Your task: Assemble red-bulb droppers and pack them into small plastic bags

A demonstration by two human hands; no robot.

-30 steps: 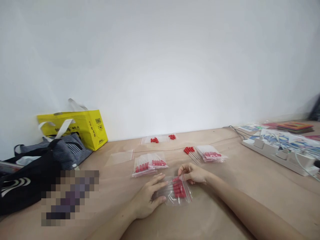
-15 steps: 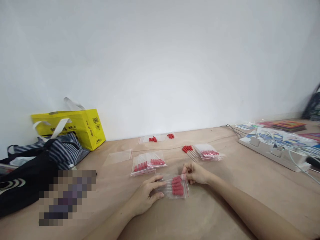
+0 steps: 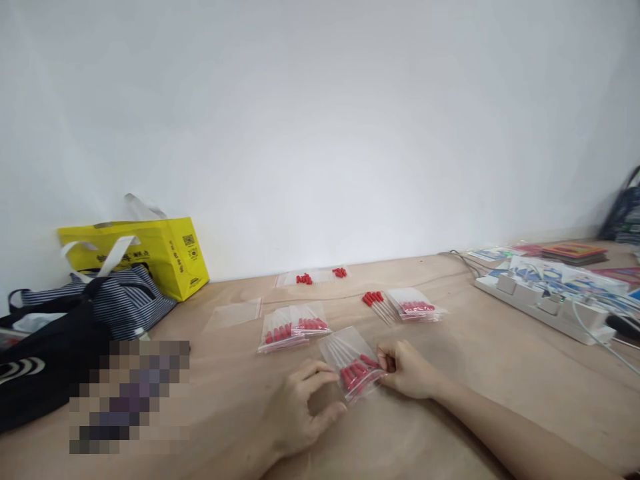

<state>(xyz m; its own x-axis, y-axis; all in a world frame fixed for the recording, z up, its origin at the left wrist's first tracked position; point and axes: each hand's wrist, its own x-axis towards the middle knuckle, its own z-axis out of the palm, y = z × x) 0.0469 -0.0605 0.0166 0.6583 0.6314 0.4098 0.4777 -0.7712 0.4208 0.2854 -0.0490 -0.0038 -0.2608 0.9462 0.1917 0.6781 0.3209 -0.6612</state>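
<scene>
A clear zip bag (image 3: 345, 353) of droppers lies tilted on the tabletop in front of me, its zip edge toward me. Inside it are several droppers with red rubber bulbs (image 3: 356, 375) and thin pale stems. My right hand (image 3: 407, 370) pinches the bag's right side near the zip. My left hand (image 3: 307, 407) is at the bag's left with thumb and fingers apart, holding nothing. Just beyond lie filled dropper bags (image 3: 293, 327) in an overlapping group. Loose droppers (image 3: 379, 307) lie beside another stack of filled bags (image 3: 414, 305).
An empty-looking clear bag (image 3: 235, 313) lies left of the filled ones. More droppers (image 3: 305, 279) rest near the wall. A yellow bag (image 3: 185, 260), a striped bag (image 3: 125, 303) and a black bag (image 3: 50, 373) stand at left. A white power strip (image 3: 540, 307) with cables sits at right.
The bag of droppers has turned so its zip edge now faces toward me. My left hand has come off it and moved nearer me; my right hand still grips its edge.
</scene>
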